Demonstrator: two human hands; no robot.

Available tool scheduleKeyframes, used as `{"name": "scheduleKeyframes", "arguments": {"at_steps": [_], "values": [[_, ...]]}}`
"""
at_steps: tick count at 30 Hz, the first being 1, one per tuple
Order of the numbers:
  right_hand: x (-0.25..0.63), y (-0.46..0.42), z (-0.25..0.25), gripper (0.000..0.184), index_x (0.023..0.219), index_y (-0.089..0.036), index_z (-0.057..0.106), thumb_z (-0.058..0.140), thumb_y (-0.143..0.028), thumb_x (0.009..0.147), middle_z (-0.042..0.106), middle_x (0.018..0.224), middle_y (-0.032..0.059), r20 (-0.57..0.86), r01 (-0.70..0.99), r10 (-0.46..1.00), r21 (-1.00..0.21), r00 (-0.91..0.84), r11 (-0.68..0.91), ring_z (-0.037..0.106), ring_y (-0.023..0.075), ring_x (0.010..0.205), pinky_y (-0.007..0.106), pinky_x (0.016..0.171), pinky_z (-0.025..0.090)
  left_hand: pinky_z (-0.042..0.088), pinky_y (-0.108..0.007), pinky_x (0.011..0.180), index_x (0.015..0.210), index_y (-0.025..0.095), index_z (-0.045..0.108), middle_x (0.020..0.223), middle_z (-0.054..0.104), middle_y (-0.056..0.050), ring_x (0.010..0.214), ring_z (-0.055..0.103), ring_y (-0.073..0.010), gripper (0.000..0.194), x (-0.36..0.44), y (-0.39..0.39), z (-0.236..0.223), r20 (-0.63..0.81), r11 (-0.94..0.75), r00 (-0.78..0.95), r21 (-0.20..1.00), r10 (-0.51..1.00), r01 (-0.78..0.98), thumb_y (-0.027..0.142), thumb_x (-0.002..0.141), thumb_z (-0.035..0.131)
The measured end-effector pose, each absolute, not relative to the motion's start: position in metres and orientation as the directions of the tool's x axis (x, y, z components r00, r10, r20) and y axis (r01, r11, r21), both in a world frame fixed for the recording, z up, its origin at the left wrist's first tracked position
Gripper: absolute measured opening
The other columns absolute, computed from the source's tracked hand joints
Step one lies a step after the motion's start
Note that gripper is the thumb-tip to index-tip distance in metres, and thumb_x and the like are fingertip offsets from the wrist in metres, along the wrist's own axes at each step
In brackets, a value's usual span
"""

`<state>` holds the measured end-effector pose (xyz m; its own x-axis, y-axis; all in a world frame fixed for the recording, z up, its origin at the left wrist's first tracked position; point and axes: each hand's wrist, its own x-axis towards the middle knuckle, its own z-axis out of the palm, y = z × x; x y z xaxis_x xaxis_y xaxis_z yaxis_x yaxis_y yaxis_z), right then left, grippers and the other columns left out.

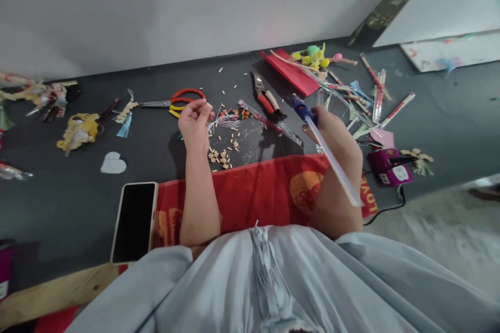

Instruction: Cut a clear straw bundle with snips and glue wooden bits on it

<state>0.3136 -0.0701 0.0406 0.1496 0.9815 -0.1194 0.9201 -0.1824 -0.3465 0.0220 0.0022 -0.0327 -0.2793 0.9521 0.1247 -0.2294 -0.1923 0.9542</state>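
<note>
My left hand (pixel 196 120) is closed in a pinch on a small pale beige piece (pixel 209 107), mostly covered by the fingertips. In my right hand (pixel 332 132) is a blue hot glue gun (pixel 302 109); a long translucent glue stick (pixel 332 158) sticks out of its back toward me. Between the hands, a bundle of white strings (pixel 226 120) lies beside small beige pieces (pixel 223 157), some joined in clusters. Orange-and-yellow-handled scissors (pixel 183 101) rest just behind my left hand. Pliers with red and white grips (pixel 267 96) lie between the hands, farther back.
A phone (pixel 135 222) and a white paper heart (pixel 113 163) lie at left, near yellow yarn (pixel 80 131). A red cloth (pixel 261 187) covers the near edge. At right are a red folder (pixel 291 73), wrapped sticks (pixel 378 96) and a purple box (pixel 388 166) with a black cord.
</note>
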Motion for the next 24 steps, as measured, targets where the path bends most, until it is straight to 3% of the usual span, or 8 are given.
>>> {"name": "scheduleKeyframes", "arguments": {"at_steps": [6,13,16,20,24], "values": [[0.315,-0.082,0.016,0.046,0.116,-0.001,0.049,0.051,-0.015,0.073,0.059,0.110,0.0274,-0.124,0.963,0.956,-0.021,0.264,-0.269,0.058,0.0351,0.100,0.043,0.084,0.045,0.052,-0.017,0.058,0.084,0.023,0.062,0.071,0.066,0.003,0.059,0.061,-0.0054,0.030,0.023,0.003,-0.032,0.083,-0.172,-0.304,0.944,0.949,-0.282,0.039,0.063,0.078],[0.305,-0.084,0.016,0.043,0.114,0.004,0.050,0.049,-0.011,0.074,0.057,0.112,0.0307,-0.244,0.975,0.945,0.090,0.218,-0.202,0.057,0.0370,0.106,0.044,0.088,0.043,0.051,-0.017,0.057,0.083,0.023,0.062,0.069,0.065,0.004,0.058,0.061,-0.0053,0.028,0.021,0.004,-0.035,0.072,-0.171,-0.299,0.932,0.951,-0.319,0.036,0.064,0.077],[0.294,-0.079,0.030,0.043,0.114,0.005,0.052,0.049,-0.009,0.073,0.058,0.109,0.0311,-0.195,0.979,0.966,0.151,0.168,-0.140,0.055,0.0381,0.107,0.047,0.090,0.041,0.051,-0.018,0.057,0.083,0.022,0.062,0.068,0.065,0.004,0.057,0.061,-0.0057,0.027,0.021,0.004,-0.035,0.067,-0.166,-0.314,0.939,0.947,-0.300,0.035,0.064,0.077],[0.261,-0.048,0.042,0.037,0.111,-0.003,0.057,0.043,-0.012,0.078,0.061,0.108,0.0246,-0.041,1.000,0.999,0.005,0.030,-0.030,0.057,0.0324,0.101,0.044,0.088,0.042,0.051,-0.017,0.056,0.080,0.021,0.062,0.066,0.065,0.003,0.055,0.061,-0.0060,0.025,0.023,0.002,-0.033,0.068,-0.171,-0.361,0.950,0.930,-0.260,0.031,0.063,0.077],[0.219,-0.003,0.033,0.025,0.095,-0.012,0.064,0.043,-0.018,0.083,0.066,0.100,0.0158,-0.020,0.977,0.983,-0.123,-0.180,0.176,0.060,0.0275,0.095,0.037,0.083,0.044,0.052,-0.018,0.057,0.080,0.020,0.062,0.067,0.065,0.003,0.056,0.061,-0.0064,0.022,0.023,0.001,-0.032,0.065,-0.153,-0.373,0.965,0.926,-0.213,0.028,0.065,0.075]]}}
